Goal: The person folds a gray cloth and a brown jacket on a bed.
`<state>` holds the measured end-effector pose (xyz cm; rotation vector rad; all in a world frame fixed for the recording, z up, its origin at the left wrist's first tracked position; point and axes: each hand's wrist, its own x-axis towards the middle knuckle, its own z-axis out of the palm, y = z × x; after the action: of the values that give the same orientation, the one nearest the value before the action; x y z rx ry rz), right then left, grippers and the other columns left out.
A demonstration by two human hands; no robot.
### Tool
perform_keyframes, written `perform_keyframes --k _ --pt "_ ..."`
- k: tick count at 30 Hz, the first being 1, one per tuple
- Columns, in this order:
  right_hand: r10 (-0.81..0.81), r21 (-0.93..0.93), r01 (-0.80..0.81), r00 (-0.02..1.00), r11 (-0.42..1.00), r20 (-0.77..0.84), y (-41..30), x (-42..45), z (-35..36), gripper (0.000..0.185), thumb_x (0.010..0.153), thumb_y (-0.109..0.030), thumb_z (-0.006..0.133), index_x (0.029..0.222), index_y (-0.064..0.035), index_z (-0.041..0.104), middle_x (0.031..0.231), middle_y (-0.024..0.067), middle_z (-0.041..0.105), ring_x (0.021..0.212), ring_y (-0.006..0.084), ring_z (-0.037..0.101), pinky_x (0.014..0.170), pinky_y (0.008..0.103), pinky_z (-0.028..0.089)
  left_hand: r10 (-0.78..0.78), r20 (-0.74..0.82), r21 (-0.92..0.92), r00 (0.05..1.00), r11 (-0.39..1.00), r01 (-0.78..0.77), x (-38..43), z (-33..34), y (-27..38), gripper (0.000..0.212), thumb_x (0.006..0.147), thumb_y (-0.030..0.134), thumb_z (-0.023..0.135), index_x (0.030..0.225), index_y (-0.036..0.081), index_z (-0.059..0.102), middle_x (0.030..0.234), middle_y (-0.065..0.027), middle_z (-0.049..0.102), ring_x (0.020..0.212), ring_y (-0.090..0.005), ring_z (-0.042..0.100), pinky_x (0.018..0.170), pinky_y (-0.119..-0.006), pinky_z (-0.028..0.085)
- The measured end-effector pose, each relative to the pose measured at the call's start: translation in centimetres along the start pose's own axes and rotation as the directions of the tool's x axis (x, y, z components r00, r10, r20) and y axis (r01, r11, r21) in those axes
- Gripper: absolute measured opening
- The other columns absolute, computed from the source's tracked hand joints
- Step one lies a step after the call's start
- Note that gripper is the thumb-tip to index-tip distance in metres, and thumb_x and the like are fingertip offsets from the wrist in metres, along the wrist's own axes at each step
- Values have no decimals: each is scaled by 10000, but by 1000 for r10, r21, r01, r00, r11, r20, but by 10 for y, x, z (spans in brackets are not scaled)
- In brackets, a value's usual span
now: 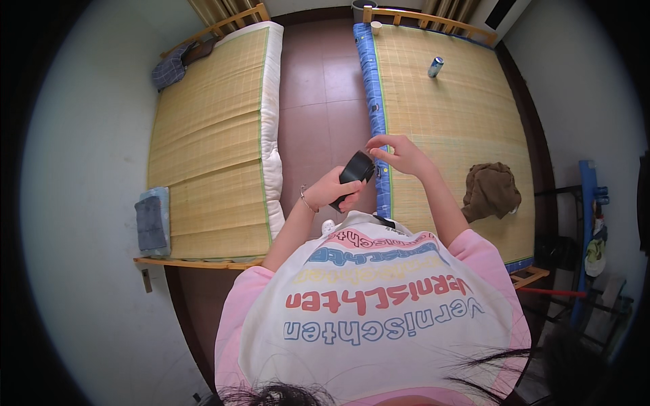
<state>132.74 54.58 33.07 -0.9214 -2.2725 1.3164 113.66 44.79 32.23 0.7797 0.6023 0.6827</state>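
Before my chest, my left hand (335, 191) is closed around a black rolled strap or belt (357, 168), with the thumb across its lower part. Its exact kind is hard to tell. Just right of the roll's upper end is my right hand (398, 154), fingers curled, thumb and fingertips close together and near the black roll. Whether a thin end lies between those fingertips cannot be seen. Below both hands is the white and pink shirt (376, 284) on my body.
Two beds with woven mats (213, 142) (452, 116) flank a tiled floor (325, 76). The right bed holds a can (435, 67), a paper cup (376, 28) and brown cloth (491, 190). Folded cloths (151, 223) and a checked cloth (170, 68) lie on the left bed.
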Motion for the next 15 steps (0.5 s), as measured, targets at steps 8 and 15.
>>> perform_keyframes --k 8,15 --pt "-121 509 184 981 841 -155 30 3 42 359 780 -162 534 1092 -3 455 956 49 545 867 100 491 755 229 391 217 255 -240 942 958 -156 -21 -19 17 316 763 327 568 756 49 417 452 9 337 334 -73 288 318 -226 243" --pt "-18 553 -56 992 831 127 1 4 36 344 704 -63 600 1018 3 474 942 57 552 902 119 516 794 248 402 469 280 -499 838 817 -290 -23 -38 12 284 812 332 489 763 74 382 456 39 290 323 -49 269 309 -212 250"
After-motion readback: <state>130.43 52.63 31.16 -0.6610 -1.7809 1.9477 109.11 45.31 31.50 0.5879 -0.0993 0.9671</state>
